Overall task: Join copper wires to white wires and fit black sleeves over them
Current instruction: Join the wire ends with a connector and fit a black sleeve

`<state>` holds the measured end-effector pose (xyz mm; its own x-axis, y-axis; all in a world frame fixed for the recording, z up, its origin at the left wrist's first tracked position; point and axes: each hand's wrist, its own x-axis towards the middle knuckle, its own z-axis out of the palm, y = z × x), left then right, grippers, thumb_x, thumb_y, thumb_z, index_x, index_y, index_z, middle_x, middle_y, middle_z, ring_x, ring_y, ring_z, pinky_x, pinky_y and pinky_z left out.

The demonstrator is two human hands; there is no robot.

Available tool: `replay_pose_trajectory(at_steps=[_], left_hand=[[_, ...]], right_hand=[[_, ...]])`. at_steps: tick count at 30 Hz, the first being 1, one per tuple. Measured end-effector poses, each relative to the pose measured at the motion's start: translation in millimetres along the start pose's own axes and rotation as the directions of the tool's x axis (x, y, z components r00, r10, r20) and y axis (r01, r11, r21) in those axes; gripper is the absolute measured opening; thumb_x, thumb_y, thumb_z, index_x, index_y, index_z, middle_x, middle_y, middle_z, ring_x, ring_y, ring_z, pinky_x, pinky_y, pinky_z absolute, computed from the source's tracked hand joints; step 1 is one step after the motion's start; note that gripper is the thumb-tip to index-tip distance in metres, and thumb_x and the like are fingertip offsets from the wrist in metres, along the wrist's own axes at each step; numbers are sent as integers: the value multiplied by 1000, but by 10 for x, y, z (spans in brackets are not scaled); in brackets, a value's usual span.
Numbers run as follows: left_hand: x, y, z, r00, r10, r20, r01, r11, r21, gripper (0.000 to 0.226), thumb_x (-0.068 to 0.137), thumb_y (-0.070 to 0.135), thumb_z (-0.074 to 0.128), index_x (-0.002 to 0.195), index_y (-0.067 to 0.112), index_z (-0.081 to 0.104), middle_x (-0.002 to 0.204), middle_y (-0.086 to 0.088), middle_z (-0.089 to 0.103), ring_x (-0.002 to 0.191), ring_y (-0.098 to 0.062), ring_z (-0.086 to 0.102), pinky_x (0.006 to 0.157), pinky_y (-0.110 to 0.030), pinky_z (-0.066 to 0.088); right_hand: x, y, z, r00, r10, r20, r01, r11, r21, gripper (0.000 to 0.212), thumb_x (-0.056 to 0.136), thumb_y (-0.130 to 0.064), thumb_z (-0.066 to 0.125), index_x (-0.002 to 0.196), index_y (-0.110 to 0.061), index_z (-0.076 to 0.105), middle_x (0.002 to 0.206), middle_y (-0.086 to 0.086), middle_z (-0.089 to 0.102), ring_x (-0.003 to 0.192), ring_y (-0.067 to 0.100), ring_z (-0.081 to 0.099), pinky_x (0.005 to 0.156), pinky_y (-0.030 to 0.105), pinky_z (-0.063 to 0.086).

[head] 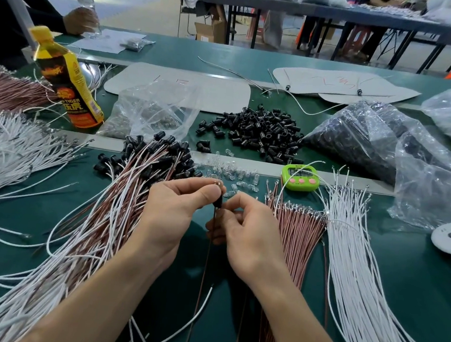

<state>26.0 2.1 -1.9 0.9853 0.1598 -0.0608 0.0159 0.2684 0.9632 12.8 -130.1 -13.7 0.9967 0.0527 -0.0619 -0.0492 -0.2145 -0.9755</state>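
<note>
Both hands meet over the middle of the green desk (413, 282), wrists raised, forearms reaching in from the near edge. The left hand (176, 215) pinches the upper end of a black sleeve (218, 202) between thumb and forefinger, its fingers (206, 192) closed narrowly. The right hand (251, 236) curls its fingers round the copper wire (205, 267) just beneath the sleeve; the wire hangs down to the desk. Bundles of copper wires (298, 231) and white wires (353, 250) lie to the right.

black sleeve (218, 202) seemingly half-hidden, white wires (359, 278) cropped
</note>
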Motion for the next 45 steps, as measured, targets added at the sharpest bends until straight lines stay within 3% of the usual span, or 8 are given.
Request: replay_pose_trajectory(at_steps=[4,6,9,14,22,30,36,45], left_hand=[[-1,7,9,1000,11,-7,-11,1000,-9,17,63,17,78,78,8,80,80,-8,78,74,-10,71,70,-17,55],[-7,11,14,1000,9,-17,-10,1000,-24,15,67,11,77,81,5,79,79,-9,78,74,-11,72,70,-17,55],[-36,13,50,999,5,-42,-6,1000,-28,10,77,-3,75,77,7,79,77,-9,77,72,-12,72,68,-17,56],[-50,13,56,998,-44,-52,43,999,-22,9,81,-3,74,81,4,79,83,-13,78,76,-15,73,68,-20,57],[-53,24,32,997,-79,0,79,996,-27,11,70,13,78,80,8,80,84,-11,77,75,-16,68,61,-29,53],[-24,41,11,1000,-5,-24,5,1000,-18,21,57,25,82,76,17,83,86,-9,79,83,-12,73,81,-21,55],[-13,26,24,1000,-25,-9,25,999,-35,7,69,12,78,75,12,82,82,-8,79,78,-9,73,70,-14,53],[-5,29,-8,998,-61,7,61,998,-1,14,63,23,78,74,17,83,83,-3,79,78,-5,69,68,-11,49]], right_hand=[[-1,6,3,999,-37,-9,37,999,-38,16,96,-13,64,85,-23,68,74,2,77,68,25,75,71,51,63],[-4,1,-11,996,-82,-24,81,995,-66,4,86,-26,70,90,-27,71,76,-5,77,70,15,75,73,42,63],[0,-3,-29,996,-93,-6,92,992,-82,15,79,-35,72,92,-28,74,77,-9,77,72,9,75,73,35,62],[13,5,7,998,-68,-8,68,997,28,15,81,-31,67,92,-24,75,79,0,78,74,23,76,78,52,62],[-16,-3,-20,997,-78,9,77,992,99,17,100,-4,64,98,-18,74,76,4,76,60,16,74,58,25,56],[-10,9,-32,994,-110,27,109,993,39,21,98,-7,67,90,-26,72,73,-1,77,60,13,73,59,23,56],[12,44,-8,989,-145,14,146,989,-24,20,97,-14,65,90,-31,72,71,-6,75,49,3,59,52,23,48],[-3,22,-16,985,-172,15,173,985,-26,24,98,-10,65,90,-31,72,68,-7,73,47,4,58,49,21,48]])
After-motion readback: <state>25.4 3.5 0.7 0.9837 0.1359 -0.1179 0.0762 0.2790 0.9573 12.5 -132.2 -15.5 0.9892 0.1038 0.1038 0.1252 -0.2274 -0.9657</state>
